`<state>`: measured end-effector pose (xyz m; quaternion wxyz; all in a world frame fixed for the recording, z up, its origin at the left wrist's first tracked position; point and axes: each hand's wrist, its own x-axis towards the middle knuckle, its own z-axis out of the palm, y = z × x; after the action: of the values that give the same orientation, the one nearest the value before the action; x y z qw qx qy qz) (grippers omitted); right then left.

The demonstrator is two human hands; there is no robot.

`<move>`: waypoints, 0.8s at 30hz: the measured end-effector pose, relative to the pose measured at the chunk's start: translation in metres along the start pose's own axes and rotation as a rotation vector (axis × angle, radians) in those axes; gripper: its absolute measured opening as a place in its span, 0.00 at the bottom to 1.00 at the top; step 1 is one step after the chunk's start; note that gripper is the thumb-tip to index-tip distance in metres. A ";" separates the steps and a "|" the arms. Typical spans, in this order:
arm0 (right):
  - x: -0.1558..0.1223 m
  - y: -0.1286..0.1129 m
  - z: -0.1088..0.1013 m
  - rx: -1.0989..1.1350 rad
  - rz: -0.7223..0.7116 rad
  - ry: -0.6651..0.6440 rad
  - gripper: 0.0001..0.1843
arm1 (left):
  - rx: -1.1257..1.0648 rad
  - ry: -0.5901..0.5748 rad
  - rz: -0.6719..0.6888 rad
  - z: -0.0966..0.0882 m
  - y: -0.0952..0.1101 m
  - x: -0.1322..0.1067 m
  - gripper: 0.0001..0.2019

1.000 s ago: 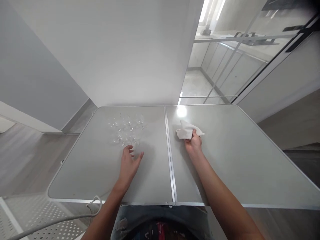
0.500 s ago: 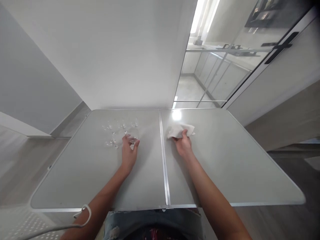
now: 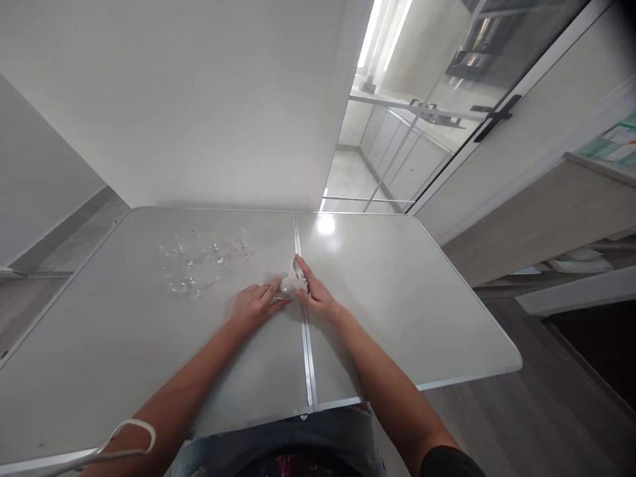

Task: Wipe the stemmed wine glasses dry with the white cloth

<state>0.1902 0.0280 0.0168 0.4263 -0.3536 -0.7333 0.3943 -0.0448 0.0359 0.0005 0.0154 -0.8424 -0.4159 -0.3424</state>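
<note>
My left hand (image 3: 257, 306) and my right hand (image 3: 317, 291) meet near the table's middle seam. My left hand is closed on a small clear glass (image 3: 286, 289), which lies tilted between the hands. Against the glass's right end my right hand presses a white cloth (image 3: 293, 275), thumb and fingers curled round it. Whether it is cloth or paper I cannot tell. Part of the glass is hidden by the fingers and the cloth. To the left, several clear glasses (image 3: 191, 286) stand close together, their outlines faint against the pale top.
The pale folding table (image 3: 397, 318) has a metal strip (image 3: 307, 351) down its middle. A white wall (image 3: 223, 119) rises behind it. A glass door (image 3: 392, 132) is at the back right. A white cord (image 3: 139, 424) loops over my left forearm.
My left hand has carried the glass right, away from the others. My right hand has brought the white cloth onto it. The view has shifted to the right.
</note>
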 end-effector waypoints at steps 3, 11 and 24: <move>0.000 -0.010 -0.003 0.084 0.008 -0.042 0.45 | -0.134 -0.047 -0.063 -0.004 0.010 0.000 0.24; -0.005 -0.031 -0.010 0.233 0.086 0.027 0.32 | -1.227 -0.675 -0.701 -0.015 0.025 0.010 0.27; 0.011 -0.024 0.007 0.280 0.291 0.227 0.23 | -0.568 -0.230 -0.543 -0.004 0.043 0.005 0.21</move>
<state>0.1756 0.0248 0.0390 0.4896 -0.4349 -0.5601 0.5074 -0.0139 0.0099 0.0178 -0.3554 -0.7055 -0.5110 -0.3390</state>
